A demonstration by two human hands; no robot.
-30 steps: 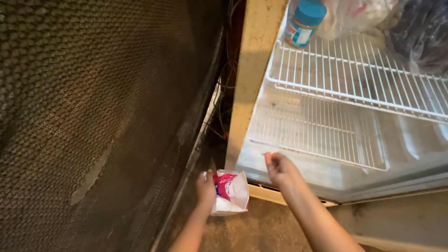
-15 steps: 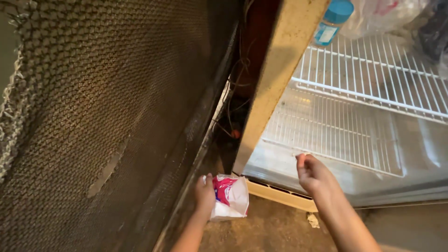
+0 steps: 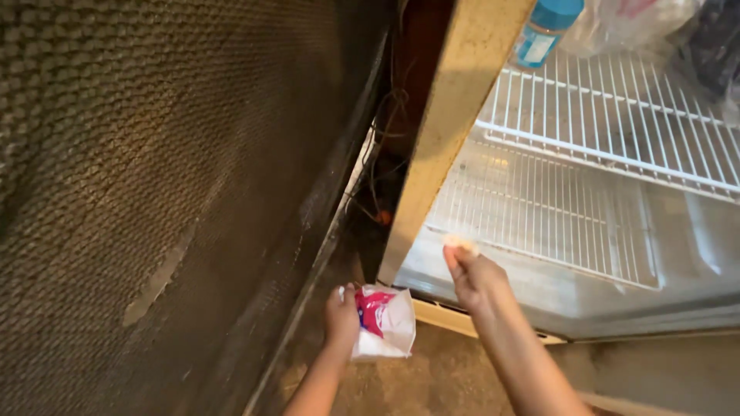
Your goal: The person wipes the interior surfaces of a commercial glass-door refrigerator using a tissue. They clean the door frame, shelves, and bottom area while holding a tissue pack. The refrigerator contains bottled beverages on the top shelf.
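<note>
While we look down past our arms, our left hand (image 3: 340, 314) is closed around the edge of a small white bag (image 3: 383, 322) with pink and blue print, holding it low over the gritty floor (image 3: 432, 381), just in front of the fridge's bottom left corner. Our right hand (image 3: 474, 277) is raised beside it, fingers pinched shut on a small pale scrap (image 3: 460, 243), which sits at the fingertips right before the front lip of the fridge floor (image 3: 539, 289). What the scrap is made of we cannot tell.

Behind the right hand the fridge stands open: a lower wire rack (image 3: 539, 212) lies close above the bottom, and an upper wire shelf (image 3: 617, 115) spans above it. On that upper shelf we see a jar with a blue lid (image 3: 543, 31) at the left, a clear plastic bag (image 3: 632, 23) next to it and a dark bag (image 3: 713, 54) at the far right, all well apart from our hands.

Left of the opening runs the yellowed fridge wall (image 3: 455, 115), and beyond it a dark gap with loose wires (image 3: 378, 185). A large dark woven mesh panel (image 3: 154, 192) fills the left half of our view, leaning close beside the left hand and crowding the space around the white bag.
</note>
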